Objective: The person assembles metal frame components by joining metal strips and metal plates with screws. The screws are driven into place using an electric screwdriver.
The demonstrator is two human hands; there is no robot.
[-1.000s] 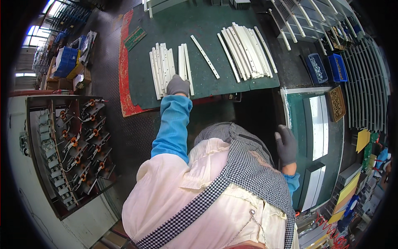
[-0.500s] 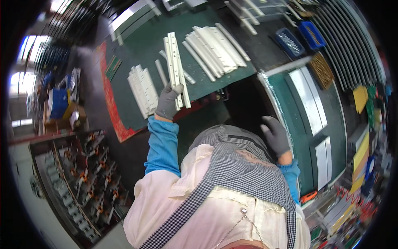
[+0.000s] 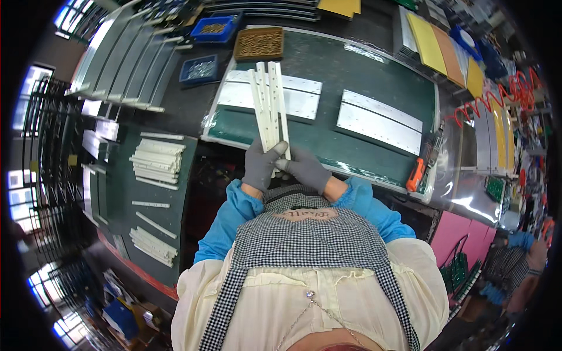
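I see white strips (image 3: 273,108) fanned over the near edge of the bench (image 3: 363,67), partly hiding its left panel (image 3: 303,105), a tray (image 3: 246,59) at its far left, an orange tool (image 3: 416,175) rightward, the left hand (image 3: 257,168) and right hand (image 3: 310,171), angled inward, pinching their lower ends.

A yellow board (image 3: 426,45) sits beside a tan board (image 3: 449,55), well apart from pink sheets (image 3: 451,230)
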